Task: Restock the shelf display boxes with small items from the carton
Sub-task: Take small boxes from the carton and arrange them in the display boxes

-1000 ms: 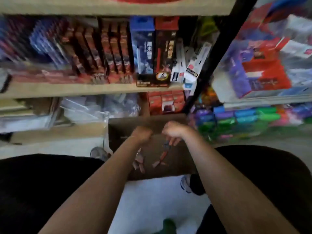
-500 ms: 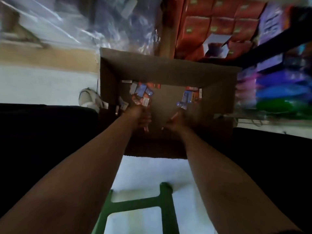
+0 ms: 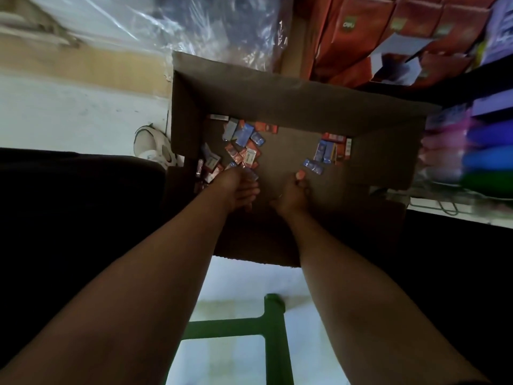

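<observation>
Carton [image 3: 277, 90]: brown, open-topped, on the floor between the person's knees; its far wall stands close under the shelf front.
Small items [image 3: 241, 147]: red and blue packets lie loose on the carton bottom, one cluster at the left wall, a smaller one [image 3: 331, 151] at the far right corner.
Open room: bare cardboard between the two clusters.
Left hand [image 3: 238, 190]: down inside the carton at the near edge of the left cluster, fingers curled round a few packets.
Right hand [image 3: 294, 194]: over the bare middle, fingers curled; whether it holds anything, I cannot tell.
Shelf boxes [image 3: 361, 31]: red cartons stacked beyond the far wall.
Floor [image 3: 83, 112]: pale, with a white shoe [image 3: 151, 147] touching the carton's left wall.
</observation>
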`<action>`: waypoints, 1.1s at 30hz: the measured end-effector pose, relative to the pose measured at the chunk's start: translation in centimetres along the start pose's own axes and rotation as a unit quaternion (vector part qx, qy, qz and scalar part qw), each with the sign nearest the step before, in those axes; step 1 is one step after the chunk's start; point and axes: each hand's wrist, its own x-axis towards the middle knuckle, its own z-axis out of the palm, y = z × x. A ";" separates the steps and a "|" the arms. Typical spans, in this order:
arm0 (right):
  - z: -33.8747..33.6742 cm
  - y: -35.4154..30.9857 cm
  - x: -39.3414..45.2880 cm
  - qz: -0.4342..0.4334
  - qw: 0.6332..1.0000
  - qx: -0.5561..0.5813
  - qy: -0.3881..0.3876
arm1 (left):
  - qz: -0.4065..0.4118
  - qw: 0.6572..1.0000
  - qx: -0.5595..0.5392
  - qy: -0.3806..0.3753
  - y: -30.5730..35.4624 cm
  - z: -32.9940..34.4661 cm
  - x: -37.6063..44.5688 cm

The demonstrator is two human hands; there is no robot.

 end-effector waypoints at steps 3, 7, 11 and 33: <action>-0.8 -0.6 0.0 -0.026 0.998 0.062 0.011 | 0.004 1.000 -0.008 0.004 -0.2 -0.5 0.3; -3.2 -2.8 -0.5 -0.087 0.992 0.072 -0.054 | 0.025 1.000 0.017 -0.004 -0.3 -0.7 0.6; -7.8 -5.5 -3.0 -0.166 0.950 0.113 -0.241 | 0.031 0.998 0.023 -0.051 0.1 -0.2 0.7; -12.9 -1.8 1.3 -0.061 0.988 0.117 0.079 | 0.030 0.991 -0.052 -0.120 1.0 1.1 0.1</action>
